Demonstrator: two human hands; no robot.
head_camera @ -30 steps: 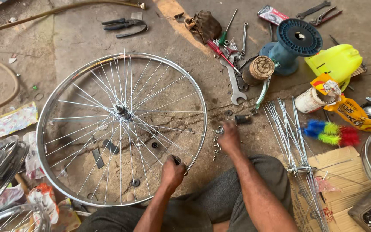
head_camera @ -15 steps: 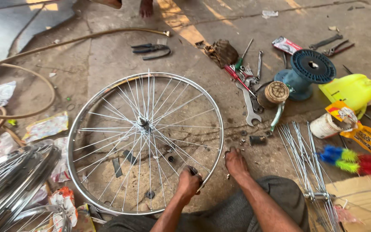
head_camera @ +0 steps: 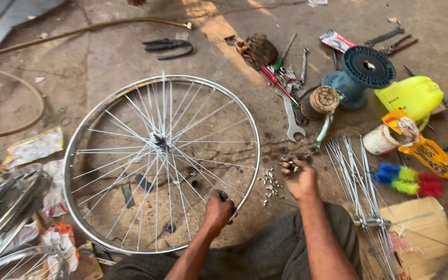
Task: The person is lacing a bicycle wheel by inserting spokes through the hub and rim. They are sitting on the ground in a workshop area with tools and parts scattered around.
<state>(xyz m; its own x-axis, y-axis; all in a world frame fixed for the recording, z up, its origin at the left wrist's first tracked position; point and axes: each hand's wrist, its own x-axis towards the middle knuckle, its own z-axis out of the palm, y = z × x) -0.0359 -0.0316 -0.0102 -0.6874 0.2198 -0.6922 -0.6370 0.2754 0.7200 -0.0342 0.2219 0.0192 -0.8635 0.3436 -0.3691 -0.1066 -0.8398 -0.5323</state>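
Head view, left to right. We see stacked rims (head_camera: pixel 6 207) at the left edge of the floor, then the spoked wheel (head_camera: pixel 162 163) lying flat on the floor, centre-left. Most spokes look laced from hub (head_camera: pixel 159 140) to rim; we cannot tell whether each one has its nipple, so lacing looks largely done and fitting or tightening seems to be what's left.

Left hand (head_camera: pixel 219 210) sits at the wheel's lower right rim, fingers clenched on a small dark tool (head_camera: pixel 224 196). Beside the rim, a scatter of small metal nipples (head_camera: pixel 269 182) lies on the floor, so parts remain unused.

Right hand (head_camera: pixel 299 179) hovers just right of that scatter, fingers curled and pinching a few small metal pieces (head_camera: pixel 292 165).

Further right: a bundle of loose spokes (head_camera: pixel 356 176) on the floor, unused. Spanner (head_camera: pixel 290 116), blue spool (head_camera: pixel 364 72) and yellow container (head_camera: pixel 413 96) lie toward the far right edge.
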